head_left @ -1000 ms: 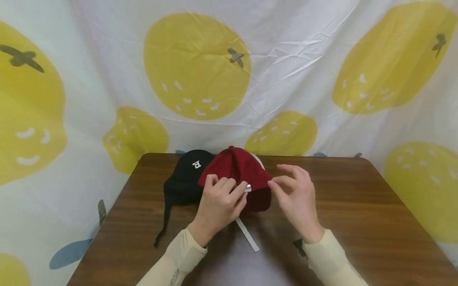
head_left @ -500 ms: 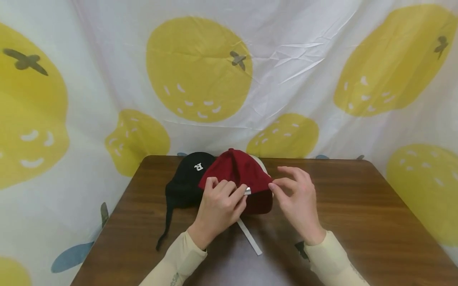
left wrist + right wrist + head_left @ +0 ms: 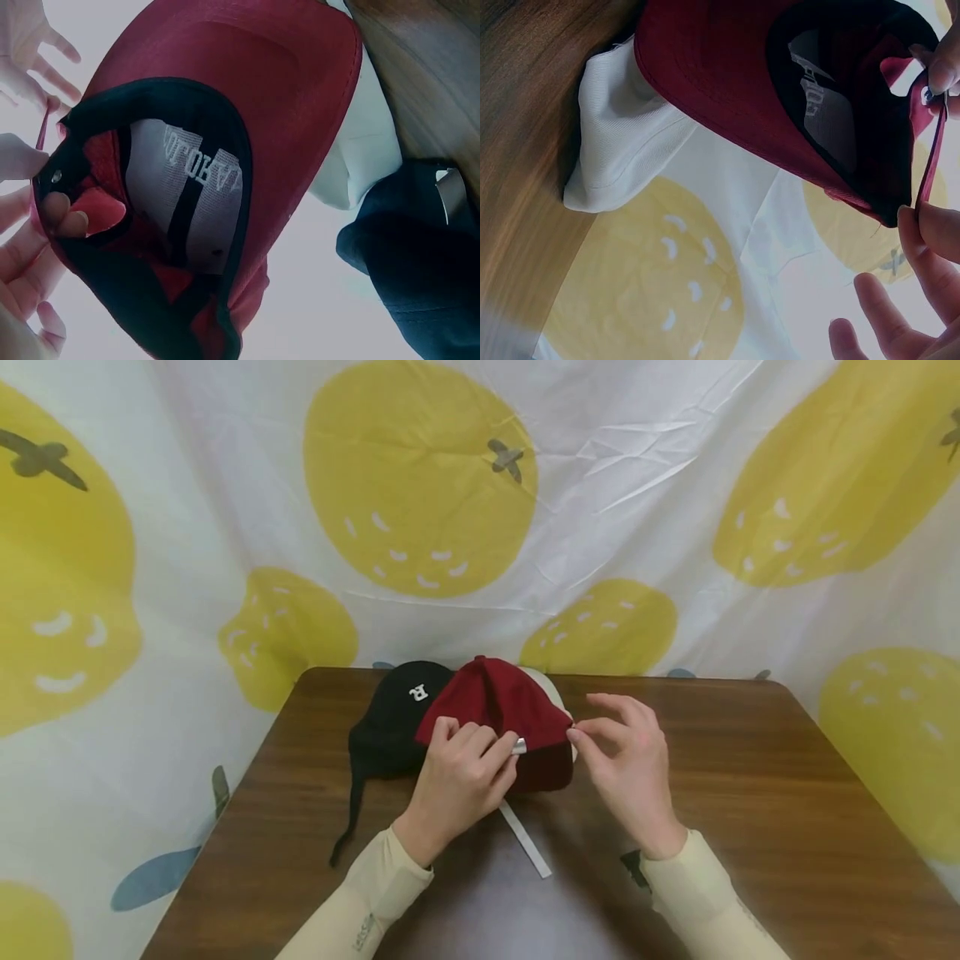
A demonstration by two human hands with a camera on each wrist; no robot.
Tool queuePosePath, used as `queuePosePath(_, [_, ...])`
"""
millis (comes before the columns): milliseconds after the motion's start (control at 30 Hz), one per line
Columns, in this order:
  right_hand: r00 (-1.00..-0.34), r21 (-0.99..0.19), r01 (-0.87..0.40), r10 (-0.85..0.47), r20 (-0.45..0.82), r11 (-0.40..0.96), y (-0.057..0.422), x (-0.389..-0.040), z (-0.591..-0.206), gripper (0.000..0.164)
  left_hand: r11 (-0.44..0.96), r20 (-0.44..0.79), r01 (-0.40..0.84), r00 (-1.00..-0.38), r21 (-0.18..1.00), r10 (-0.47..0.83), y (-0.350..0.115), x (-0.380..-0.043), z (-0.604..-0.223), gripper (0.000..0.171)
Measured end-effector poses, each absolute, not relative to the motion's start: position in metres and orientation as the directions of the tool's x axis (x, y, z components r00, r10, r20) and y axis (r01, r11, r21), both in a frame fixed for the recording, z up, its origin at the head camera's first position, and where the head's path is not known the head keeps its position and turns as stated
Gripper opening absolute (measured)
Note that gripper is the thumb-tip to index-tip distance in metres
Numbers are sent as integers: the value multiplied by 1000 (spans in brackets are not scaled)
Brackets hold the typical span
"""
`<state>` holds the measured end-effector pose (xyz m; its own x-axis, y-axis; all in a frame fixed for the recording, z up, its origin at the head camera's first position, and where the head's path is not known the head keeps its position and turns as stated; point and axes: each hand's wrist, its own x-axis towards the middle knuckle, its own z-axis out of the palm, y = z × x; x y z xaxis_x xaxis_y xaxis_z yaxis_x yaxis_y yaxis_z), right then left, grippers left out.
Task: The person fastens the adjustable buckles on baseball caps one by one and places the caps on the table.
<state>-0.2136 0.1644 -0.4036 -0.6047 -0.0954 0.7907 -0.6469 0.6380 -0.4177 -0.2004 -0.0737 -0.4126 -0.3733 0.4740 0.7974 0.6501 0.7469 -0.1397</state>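
A dark red baseball cap is held up over the table, its inside and dark sweatband showing in both wrist views. My left hand grips its back edge beside a silver buckle. In the right wrist view, a thin red strap runs from near the left fingertips down to my right hand. Thumb and index finger of that hand pinch the strap's lower end, at the cap's corner; the other fingers are spread. Mesh lining with white lettering shows inside the crown.
Left of the red cap, a black cap with a white letter lies on the brown table, its strap trailing forward. A white cap sits behind, partly hidden. A white strip lies in front. A lemon-patterned cloth hangs behind.
The head view has tilted slightly. Both hands keep their holds on the red cap and its strap, with hardly any movement.
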Motion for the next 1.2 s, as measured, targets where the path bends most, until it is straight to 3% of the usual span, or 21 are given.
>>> queuePosePath(600, [-620, -431, -627, -81, 780, 648, 170, -211, -403, 7, 716, 804, 681, -338, -150, 490, -73, -201, -413, 23])
queuePosePath(967, [-665, -470, -597, -73, 744, 651, 168, -209, -408, 6, 605, 838, 779, -433, 162, 333, -65, -198, -414, 22])
queuePosePath(1200, [-711, -506, -565, -73, 700, 652, 165, -207, -408, 6, 485, 778, 764, -583, 426, 234, -62, -196, -407, 20])
